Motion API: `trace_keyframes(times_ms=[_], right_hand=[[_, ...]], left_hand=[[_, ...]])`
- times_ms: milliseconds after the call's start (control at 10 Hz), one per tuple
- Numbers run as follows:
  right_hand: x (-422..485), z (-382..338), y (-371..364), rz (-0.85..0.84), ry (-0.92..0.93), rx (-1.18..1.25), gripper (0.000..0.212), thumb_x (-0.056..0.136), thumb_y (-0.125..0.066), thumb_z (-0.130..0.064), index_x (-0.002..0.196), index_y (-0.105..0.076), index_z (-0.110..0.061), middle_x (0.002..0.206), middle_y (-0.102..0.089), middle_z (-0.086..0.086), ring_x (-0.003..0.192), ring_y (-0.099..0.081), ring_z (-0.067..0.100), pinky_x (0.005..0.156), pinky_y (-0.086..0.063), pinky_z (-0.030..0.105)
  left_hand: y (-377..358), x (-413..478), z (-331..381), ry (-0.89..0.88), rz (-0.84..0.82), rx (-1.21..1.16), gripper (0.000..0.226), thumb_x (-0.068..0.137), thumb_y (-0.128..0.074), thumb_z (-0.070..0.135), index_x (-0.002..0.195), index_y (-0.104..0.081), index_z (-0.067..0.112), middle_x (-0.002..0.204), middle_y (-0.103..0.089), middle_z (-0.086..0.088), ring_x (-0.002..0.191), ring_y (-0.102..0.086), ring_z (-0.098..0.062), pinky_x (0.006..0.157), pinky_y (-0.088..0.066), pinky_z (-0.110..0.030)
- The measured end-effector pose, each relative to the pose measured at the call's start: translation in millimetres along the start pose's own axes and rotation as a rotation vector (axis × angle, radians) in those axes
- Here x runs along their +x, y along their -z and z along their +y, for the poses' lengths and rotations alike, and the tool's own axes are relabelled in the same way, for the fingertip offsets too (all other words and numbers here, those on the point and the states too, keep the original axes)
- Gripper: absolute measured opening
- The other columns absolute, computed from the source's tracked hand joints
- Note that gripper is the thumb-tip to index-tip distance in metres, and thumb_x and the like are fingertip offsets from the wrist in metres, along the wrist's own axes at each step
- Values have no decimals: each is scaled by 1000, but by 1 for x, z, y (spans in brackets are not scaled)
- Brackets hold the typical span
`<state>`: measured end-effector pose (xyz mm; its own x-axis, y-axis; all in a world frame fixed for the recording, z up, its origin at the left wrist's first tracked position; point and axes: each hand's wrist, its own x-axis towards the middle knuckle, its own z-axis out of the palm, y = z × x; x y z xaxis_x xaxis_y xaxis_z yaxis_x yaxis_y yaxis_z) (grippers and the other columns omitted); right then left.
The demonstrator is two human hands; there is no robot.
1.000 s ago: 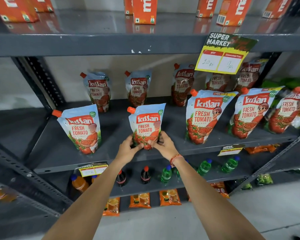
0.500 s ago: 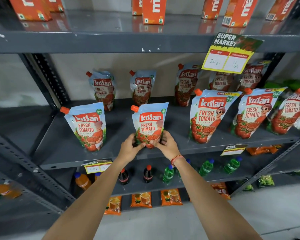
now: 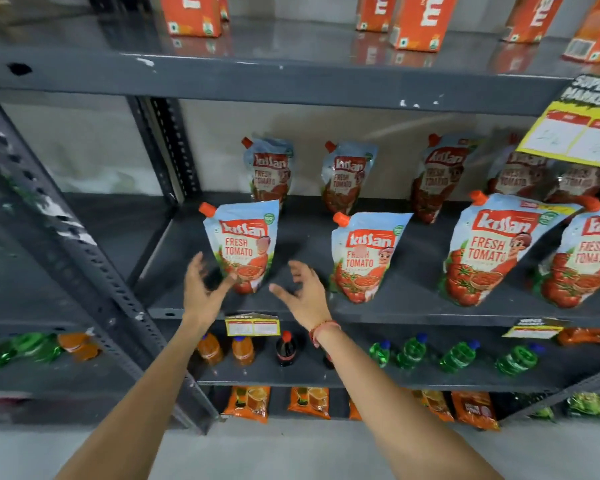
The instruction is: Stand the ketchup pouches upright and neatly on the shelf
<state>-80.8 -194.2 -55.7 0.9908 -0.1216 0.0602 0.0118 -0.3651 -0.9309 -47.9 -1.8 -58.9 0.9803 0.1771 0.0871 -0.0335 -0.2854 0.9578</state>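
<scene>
Several Kissan ketchup pouches stand on the grey middle shelf (image 3: 413, 306) in a front row and a back row. The leftmost front pouch (image 3: 245, 244) stands upright with its orange cap at top left. My left hand (image 3: 201, 289) is open just left of its base, fingertips close to its lower edge. My right hand (image 3: 303, 292) is open to its right, between it and the second front pouch (image 3: 366, 256), which stands free. Further right stand two larger front pouches (image 3: 492, 251). Back-row pouches (image 3: 269, 171) lean against the wall.
Orange cartons (image 3: 420, 19) stand on the top shelf. A yellow price sign (image 3: 572, 133) hangs at the upper right. Soft-drink bottles (image 3: 284, 349) line the shelf below, with orange packets (image 3: 246, 403) under them. A perforated steel upright (image 3: 94, 271) runs at the left.
Both hands have let go of the second front pouch and moved left, now open on either side of the leftmost front pouch. The camera view has shifted left.
</scene>
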Motion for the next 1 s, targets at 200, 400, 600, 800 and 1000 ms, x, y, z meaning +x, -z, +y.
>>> trace_keyframes(times_ms=[200,400,600,800,1000], right_hand=[[40,-17,-29,-244,-66,112,64,80,-71,-17,135,-39,-15,136,-54,9,125,-50,24,107,-41,47],[31,-2,-20,-184,-55,162,49,80,-72,-23,123,-49,-14,119,-62,2,108,-57,14,80,-49,10],[17,2,-12,-157,-59,147,49,82,-70,-23,125,-48,-13,120,-61,4,104,-57,12,76,-46,8],[9,-5,-9,-120,-68,59,49,80,-72,-28,121,-50,-10,119,-62,7,101,-59,14,72,-46,4],[-8,-23,4,-29,-82,-203,47,82,-69,-27,119,-57,-1,120,-62,17,111,-58,28,95,-47,34]], left_hand=[[11,26,0,11,-443,150,72,80,-71,19,140,-31,12,144,-44,-9,132,-42,-24,111,-35,-48],[3,17,0,1,-469,151,61,81,-70,21,133,-41,11,138,-51,-10,128,-47,-25,109,-38,-47],[-3,5,1,-2,-472,148,62,78,-72,24,131,-43,13,136,-54,-9,126,-49,-24,108,-39,-46],[-5,-3,10,41,-375,206,67,76,-75,25,133,-43,10,135,-55,-12,126,-50,-26,106,-40,-41],[4,-23,32,13,-178,257,56,83,-67,16,132,-44,5,126,-61,-16,112,-60,-26,91,-45,-28]])
